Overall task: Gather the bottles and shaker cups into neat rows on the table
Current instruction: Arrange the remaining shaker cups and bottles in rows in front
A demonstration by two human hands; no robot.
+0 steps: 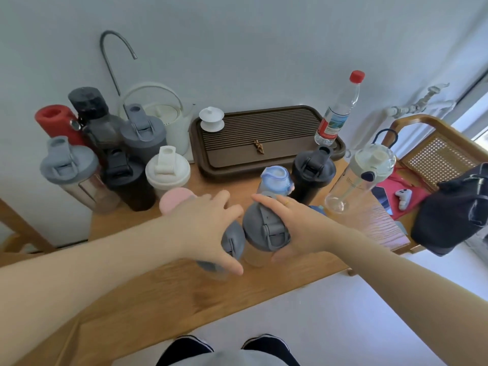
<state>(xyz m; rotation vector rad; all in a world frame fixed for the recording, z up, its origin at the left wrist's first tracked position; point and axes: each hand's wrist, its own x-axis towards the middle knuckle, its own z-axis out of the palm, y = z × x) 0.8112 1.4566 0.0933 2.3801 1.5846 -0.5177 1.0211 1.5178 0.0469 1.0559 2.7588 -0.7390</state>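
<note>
At the far left of the pale wooden table [158,299] a cluster already stands in rough rows: a matte red cylindrical bottle [56,121], a smoky dark faceted bottle with a black screw cap [93,112], a grey-lidded dark shaker cup [144,136] behind, then a clear shaker cup with a grey flip lid [68,171], a black flip-lid shaker cup [126,180] and a frosted white shaker cup [167,171] in front. A pink round-topped bottle [175,202] sits just near of the white one, partly hidden.

The left hand [208,228] comes down from above with fingers curled over a grey-lidded clear shaker cup [232,241], thumb on its near side; it appears to grip the lid rim. Touching that cup on the right stands a taller grey-lidded shaker cup with a tan body [265,233], which the right hand [301,228] wraps around from the right, fingers spread along the lid.

To do this step well, I judge both cups should be slid or lifted upright, held low on the lid rim rather than by the hinged flip caps, and set flush beside the pink bottle so the front row continues straight.

Further right wait a pale blue translucent bottle [276,180], a glossy black shaker cup [313,171] and a clear tall shaker cup with a cream lid and dark loop [361,175]. A clear plastic water bottle with a red cap [339,112] stands on the ribbed brown tea tray [264,133].
</note>
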